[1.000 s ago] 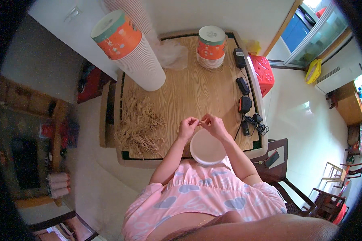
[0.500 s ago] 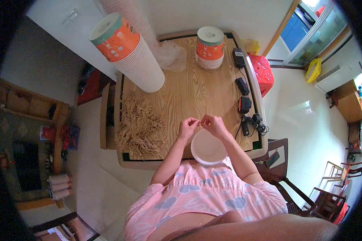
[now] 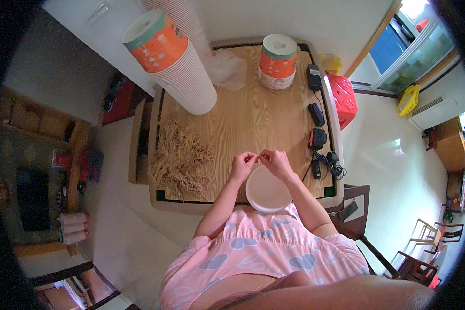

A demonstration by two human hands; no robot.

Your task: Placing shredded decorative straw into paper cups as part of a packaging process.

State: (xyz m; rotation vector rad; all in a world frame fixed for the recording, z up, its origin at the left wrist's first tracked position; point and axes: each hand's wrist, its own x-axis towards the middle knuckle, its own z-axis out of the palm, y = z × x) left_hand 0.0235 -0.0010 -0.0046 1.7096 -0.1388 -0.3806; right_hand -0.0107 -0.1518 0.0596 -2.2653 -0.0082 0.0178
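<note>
Both my hands meet over the far rim of a white paper bucket [image 3: 267, 194] at the table's near edge, its open mouth facing me. My left hand [image 3: 244, 164] is closed in a pinch, and opposite it my right hand [image 3: 277, 163] pinches too, their fingertips nearly touching. Whatever sits between the fingertips is too small to make out. Left of my hands lies a tangled heap of tan twisted strands [image 3: 181, 163].
A tall leaning stack of orange-and-green paper buckets [image 3: 173, 62] stands at the far left, a shorter stack [image 3: 278, 62] at the back. Crumpled clear plastic [image 3: 227, 70] lies between them. Along the right edge are black adapters [image 3: 318, 138] and cables [image 3: 336, 168]. Beyond stands a red stool [image 3: 342, 101].
The view has shifted slightly, so the table and the things on it sit a little differently in the picture. My hands stay pinched over the bucket, almost unmoved.
</note>
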